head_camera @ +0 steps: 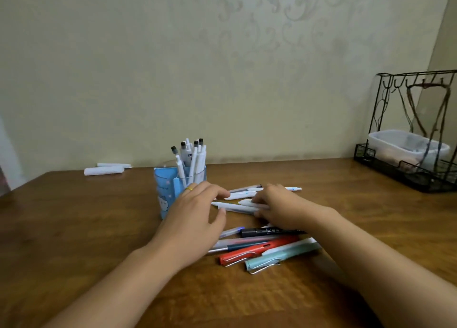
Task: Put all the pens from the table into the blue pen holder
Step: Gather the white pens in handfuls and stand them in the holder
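Pens on bench: several white plastic pens [233,206] lie loose in the middle of the brown wooden bench [74,216], between your two hands; nearer to you lie a black marker [270,231], a red pen with metal clip [257,251] and a pale green pen with metal clip [282,257].
Holder: the blue pen holder [168,191] stands upright left of the loose pens, with white pens standing in it.
Left hand: your left hand [195,216] wears a yellow ring; fingers are relaxed, fingertips near a white pen, gripping nothing.
Right hand: your right hand [277,204] lies over the white pens, fingers curled on one of them.
Far right: a black wire rack [410,139] holds a clear plastic box.
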